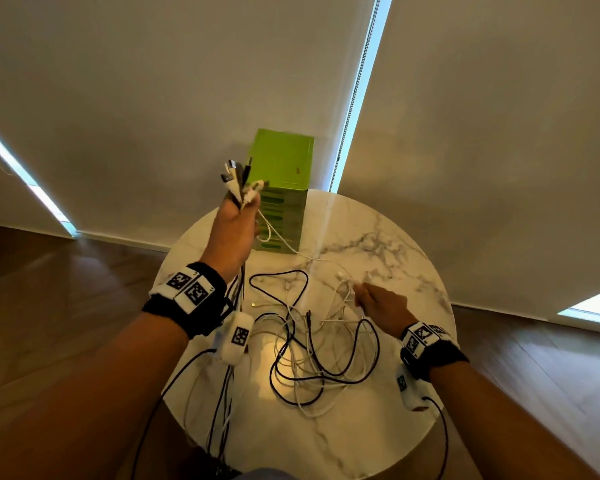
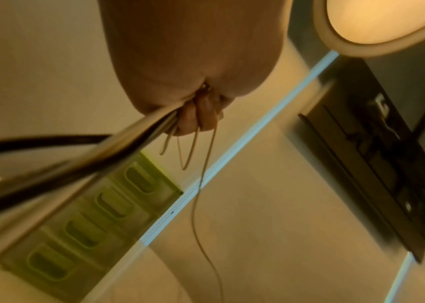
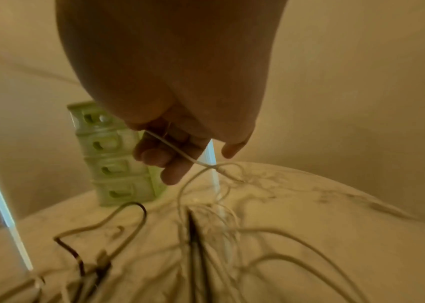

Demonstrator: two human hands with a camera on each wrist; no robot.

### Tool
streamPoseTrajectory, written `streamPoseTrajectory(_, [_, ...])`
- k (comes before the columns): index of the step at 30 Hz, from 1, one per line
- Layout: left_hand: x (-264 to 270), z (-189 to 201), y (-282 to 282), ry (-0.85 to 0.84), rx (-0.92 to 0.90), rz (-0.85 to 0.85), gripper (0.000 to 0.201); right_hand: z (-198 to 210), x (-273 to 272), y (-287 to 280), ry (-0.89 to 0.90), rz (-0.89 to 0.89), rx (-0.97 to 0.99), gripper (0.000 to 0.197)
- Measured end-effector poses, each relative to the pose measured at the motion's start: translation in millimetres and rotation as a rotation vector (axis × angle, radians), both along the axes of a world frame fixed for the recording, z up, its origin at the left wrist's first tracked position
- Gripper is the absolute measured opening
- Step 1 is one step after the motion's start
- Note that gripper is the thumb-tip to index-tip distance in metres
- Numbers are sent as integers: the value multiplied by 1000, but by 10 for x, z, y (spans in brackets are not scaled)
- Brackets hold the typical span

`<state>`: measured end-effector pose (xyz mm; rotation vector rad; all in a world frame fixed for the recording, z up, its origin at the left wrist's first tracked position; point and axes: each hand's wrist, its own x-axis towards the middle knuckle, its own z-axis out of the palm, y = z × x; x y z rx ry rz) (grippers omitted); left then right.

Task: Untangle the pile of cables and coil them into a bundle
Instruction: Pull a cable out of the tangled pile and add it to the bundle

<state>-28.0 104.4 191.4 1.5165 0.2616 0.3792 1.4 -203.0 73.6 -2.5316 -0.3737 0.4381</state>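
Untangling underway: left hand [image 1: 234, 230] grips gathered plug ends [image 1: 238, 178], right hand [image 1: 381, 303] pinches a white cable [image 3: 177, 151]; next, likely draw it free of the tangle [image 1: 319, 355]

Your table [image 1: 388, 237] presents a polished white marble-look top with grey veining, glossy enough to throw back a lamp glare, and the floor [image 1: 66, 271] around it is brown wood plank with a low sheen. The cables [image 1: 312, 355] you are handling are smooth plastic-jacketed, some matt black and some white, while the green drawer unit [image 1: 281, 188] appears to be translucent glossy plastic. Your wristbands [image 1: 194, 306] read as black fabric carrying hard white plastic blocks with printed markers; the blinds [image 1: 187, 81] behind look like matt beige cloth.
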Motion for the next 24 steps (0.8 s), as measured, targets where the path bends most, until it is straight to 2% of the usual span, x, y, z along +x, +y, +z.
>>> streamPoseTrajectory(3, [-69,-190,-153,31,165,-82,36,319,51,273,-65,0,273,33])
streamPoseTrajectory(6, [-121,-238,-372,42,127,-170,33,738,30,501,54,-39,644,29])
streamPoseTrajectory(8, [-128,-218,-520,50,62,-216,23,932,-22,521,125,-26,757,23])
streamPoseTrajectory(11, [-122,-148,-756,95,-36,-270,21,1013,-119,409,71,7,724,18])
streamPoseTrajectory(14, [-131,-75,-1024,111,-109,-354,16,929,-223,147,-7,-45,561,16])
streamPoseTrajectory(17, [-140,-23,-1317,130,-142,-413,13,758,-422,-273,-5,-159,437,16])
streamPoseTrajectory(20, [-173,65,-1603,159,-260,-458,8,545,-737,-760,3,-278,342,14])
streamPoseTrajectory(24, [-234,124,-1969,168,-341,-553,12,220,-1270,-1378,54,-478,230,16])
